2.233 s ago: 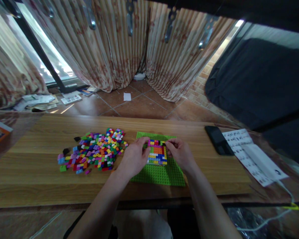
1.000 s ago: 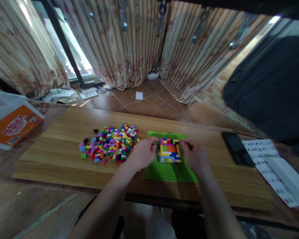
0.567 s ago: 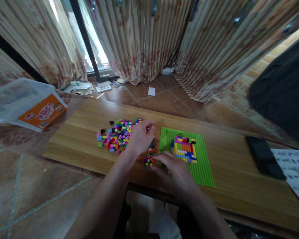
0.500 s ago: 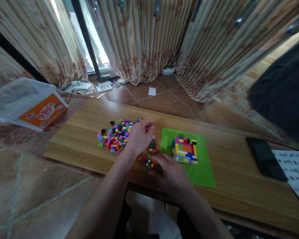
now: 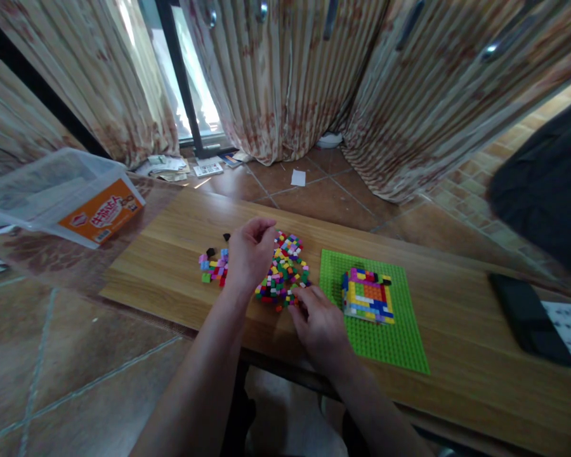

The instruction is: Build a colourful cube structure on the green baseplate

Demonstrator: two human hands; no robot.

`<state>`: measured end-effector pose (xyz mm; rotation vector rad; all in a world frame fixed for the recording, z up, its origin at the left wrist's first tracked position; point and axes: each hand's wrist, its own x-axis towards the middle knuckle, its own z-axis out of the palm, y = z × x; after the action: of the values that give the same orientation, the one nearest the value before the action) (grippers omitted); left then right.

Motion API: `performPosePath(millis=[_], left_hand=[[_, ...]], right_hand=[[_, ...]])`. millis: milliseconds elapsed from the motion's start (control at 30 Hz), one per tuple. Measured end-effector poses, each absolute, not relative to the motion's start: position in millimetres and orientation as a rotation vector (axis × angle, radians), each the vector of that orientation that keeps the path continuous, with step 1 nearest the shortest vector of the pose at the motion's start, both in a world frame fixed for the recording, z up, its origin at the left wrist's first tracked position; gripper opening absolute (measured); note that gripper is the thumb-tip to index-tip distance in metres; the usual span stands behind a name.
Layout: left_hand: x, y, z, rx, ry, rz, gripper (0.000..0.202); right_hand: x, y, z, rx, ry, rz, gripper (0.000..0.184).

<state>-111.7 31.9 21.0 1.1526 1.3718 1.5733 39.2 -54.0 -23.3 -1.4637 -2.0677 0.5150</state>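
Observation:
Small mixed-colour toy bricks [image 5: 288,263] lie in a loose pile on the wooden board, partly covered by my left hand [image 5: 251,257]. That hand is over the pile, its fingers curled and the thumb close to them; anything in it is hidden. At the pile's near right edge, my right hand [image 5: 321,327] has thumb and fingertips drawn together beside a few bricks. Whether it grips one is too small to tell. To its right, a square multicoloured brick build [image 5: 367,297] sits on a green studded baseplate [image 5: 390,343].
The wooden board [image 5: 157,247] runs across a low table. A clear plastic box [image 5: 66,184] with an orange label stands at the left. Toward the right end lie a black phone-like slab [image 5: 528,317] and a written sheet [image 5: 568,330]. Curtains [image 5: 290,95] hang beyond the table.
My left hand has moved left across the pile, and many bricks now show between my hands. My right hand's thumb and fingers have drawn closer together. The view has shifted slightly.

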Motion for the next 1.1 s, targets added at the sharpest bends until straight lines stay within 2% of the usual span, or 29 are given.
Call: performPosePath(millis=[433,600,1100], left_hand=[[-109.6,29.0,20.6,1.204,1.424,1.538,0.015],[-106.4,27.8,23.2,1.236,1.426,1.525,0.015],[-115.7,29.6,19.9,1.089,1.379,1.570,0.015]], right_hand=[[37.9,-42.7,-21.0,-1.329,-1.931,0.500,0.019],[48.3,-35.2,-13.6,-1.407,-1.883,0.397,0.020],[13.8,7.4,-8.1,-1.661,-2.049,0.378,0.026]])
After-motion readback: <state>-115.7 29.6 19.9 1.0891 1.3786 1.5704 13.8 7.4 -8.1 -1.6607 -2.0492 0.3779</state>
